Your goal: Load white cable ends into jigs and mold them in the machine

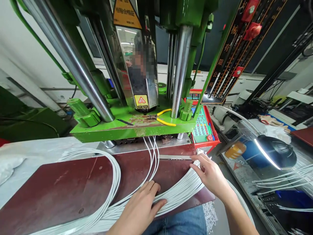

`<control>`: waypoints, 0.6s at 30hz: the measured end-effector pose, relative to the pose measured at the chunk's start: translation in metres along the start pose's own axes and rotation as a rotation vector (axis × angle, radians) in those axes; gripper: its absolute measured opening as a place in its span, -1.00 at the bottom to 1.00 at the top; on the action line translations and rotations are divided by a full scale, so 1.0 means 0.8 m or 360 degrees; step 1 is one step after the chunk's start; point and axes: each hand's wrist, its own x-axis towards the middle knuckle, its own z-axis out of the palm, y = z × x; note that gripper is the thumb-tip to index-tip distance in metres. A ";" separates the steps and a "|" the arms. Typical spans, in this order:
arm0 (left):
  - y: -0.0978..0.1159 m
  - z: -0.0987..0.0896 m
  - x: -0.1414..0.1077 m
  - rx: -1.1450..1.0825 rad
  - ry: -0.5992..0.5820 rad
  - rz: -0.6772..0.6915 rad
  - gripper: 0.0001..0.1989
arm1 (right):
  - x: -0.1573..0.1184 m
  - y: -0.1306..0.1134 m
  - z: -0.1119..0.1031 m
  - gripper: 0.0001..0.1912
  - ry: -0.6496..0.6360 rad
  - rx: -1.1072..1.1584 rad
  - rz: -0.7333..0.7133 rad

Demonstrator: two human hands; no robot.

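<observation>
The cables [181, 192] are slender, pale and glossy, lying in a thick, curving bundle across the near side of a reddish-brown board [61, 189]. At the right their ends fan near the board's edge; at the left many bend back in a broad loop. A few strands run from the left hand to the far side, under the green machine plate [117, 131], which hides their ends.

The person's left hand [141, 204] rests on the cables at the near middle, loosely bent, thumb spread from the fingers. The right hand [211, 173] is at the right-hand ends, its thumb and forefinger parted; whether it pinches any strand cannot be told.

Farther right, a blue tray [293, 199] sits low among loose cables; its contents cannot be made out.

Yellow-handled pliers [166, 122] and a thin dark strip [125, 122] lie on the plate. Steel columns [181, 71] rise from it, partly blocking the far background. A red-framed control panel [201, 122] stands beyond the board's far right corner, and a lit lamp [276, 151] hangs at the right. White scraps [209, 215] show below the board's near right edge.
</observation>
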 end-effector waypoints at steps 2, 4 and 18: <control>-0.002 -0.004 0.005 -0.0013 -0.0075 0.0069 -0.79 | -0.024 0.004 -0.008 -0.81 -0.0018 0.0125 0.0086; -0.004 -0.005 0.007 0.0027 -0.0100 0.0165 -0.75 | -0.044 0.006 -0.013 -0.82 -0.0044 0.0235 0.0171; -0.001 -0.055 0.022 -0.1158 -0.0551 -0.0277 -0.56 | -0.075 -0.052 0.013 -0.76 -0.0780 0.1404 0.0236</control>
